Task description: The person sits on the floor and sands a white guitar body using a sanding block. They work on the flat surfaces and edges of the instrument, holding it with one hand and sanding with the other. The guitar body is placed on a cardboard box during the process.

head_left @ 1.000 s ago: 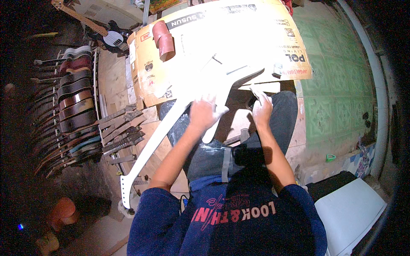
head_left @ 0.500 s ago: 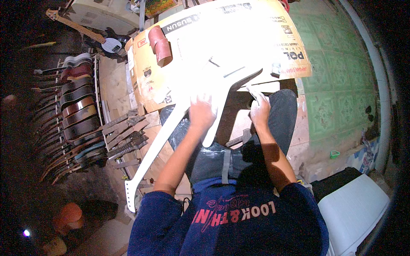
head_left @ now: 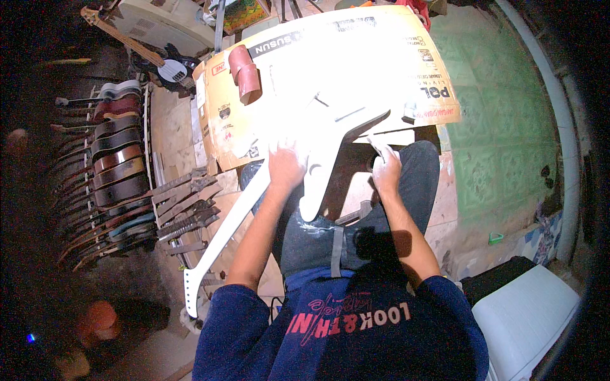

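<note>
Shifted toward the neck side of the white guitar (head_left: 323, 162) since the previous frame, the left hand (head_left: 286, 168) now sits by the joint of neck and body, with more of the lower wing showing beside it. In the head view, the hand lies palm down on the white surface, powdery white over its back. Glare washes out its fingertips, so whether they grip anything cannot be told. The guitar body lies at the near edge of a sheet of printed cardboard (head_left: 435, 73), one pointed wing reaching down over the person's lap (head_left: 314, 244). Its neck slants down and to the left, ending in a headstock with a row of small holes.

The right hand (head_left: 386, 171), also whitened, is off the guitar, above the right thigh, its fingers closed on a thin pale piece (head_left: 379, 145). On the cardboard rest a curled reddish-brown sheet (head_left: 246, 76), at the far left, and a small container (head_left: 408, 112), near the right edge. Left of the person stands a row of guitars (head_left: 117, 171), with loose wooden pieces (head_left: 187, 209) just beside it. Green tiles (head_left: 495, 140) cover the floor at right.
</note>
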{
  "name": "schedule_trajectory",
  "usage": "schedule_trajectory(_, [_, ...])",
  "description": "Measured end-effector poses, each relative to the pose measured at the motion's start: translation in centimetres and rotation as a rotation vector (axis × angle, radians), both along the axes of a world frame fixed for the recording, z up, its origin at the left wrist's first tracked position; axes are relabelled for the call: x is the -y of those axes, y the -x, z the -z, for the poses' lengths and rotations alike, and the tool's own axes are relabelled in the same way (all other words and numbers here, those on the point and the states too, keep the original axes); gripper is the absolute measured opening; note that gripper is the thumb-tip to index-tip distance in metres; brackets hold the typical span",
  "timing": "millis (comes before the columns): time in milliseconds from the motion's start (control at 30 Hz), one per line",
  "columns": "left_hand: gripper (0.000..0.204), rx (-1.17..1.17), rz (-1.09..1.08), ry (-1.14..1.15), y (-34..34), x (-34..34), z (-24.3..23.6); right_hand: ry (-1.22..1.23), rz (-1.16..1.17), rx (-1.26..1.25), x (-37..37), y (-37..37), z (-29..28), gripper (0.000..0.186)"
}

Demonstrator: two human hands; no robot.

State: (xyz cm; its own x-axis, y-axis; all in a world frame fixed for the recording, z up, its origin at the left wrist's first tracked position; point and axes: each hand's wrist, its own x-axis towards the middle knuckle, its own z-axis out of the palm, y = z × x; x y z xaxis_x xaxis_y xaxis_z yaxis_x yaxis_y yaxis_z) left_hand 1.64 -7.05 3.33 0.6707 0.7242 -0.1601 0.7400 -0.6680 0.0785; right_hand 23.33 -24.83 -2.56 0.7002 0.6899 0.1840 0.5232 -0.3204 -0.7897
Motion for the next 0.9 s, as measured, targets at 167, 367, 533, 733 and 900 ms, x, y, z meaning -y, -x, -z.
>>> schedule_trajectory(167, [0.054,0.089,-0.155,-0.293,1.5,-6.6,2.8,0.013,0.008,0.009,0.2,-0.1,0.6,0.042])
schedule_trajectory(367, [0.049,-0.207,-0.036,0.063,-4.3,-2.6,3.1,0.023,0.016,-0.009,-0.1,-0.1,0.8,0.041])
schedule_trajectory(533, [0.07,0.169,0.305,-0.017,-6.6,4.9,3.0,-0.033,-0.008,-0.037,-0.3,0.1,-0.5,0.045])
schedule_trajectory(733, [0.067,0.027,-0.044,0.109,-4.3,-0.7,0.6,-0.021,0.001,-0.083,-0.3,-0.1,-1.0,0.049])
schedule_trajectory(900, [0.066,0.089,-0.225,-0.266,-2.4,-8.0,3.2,-0.055,-0.005,-0.198,-0.7,-0.1,-0.9,0.047])
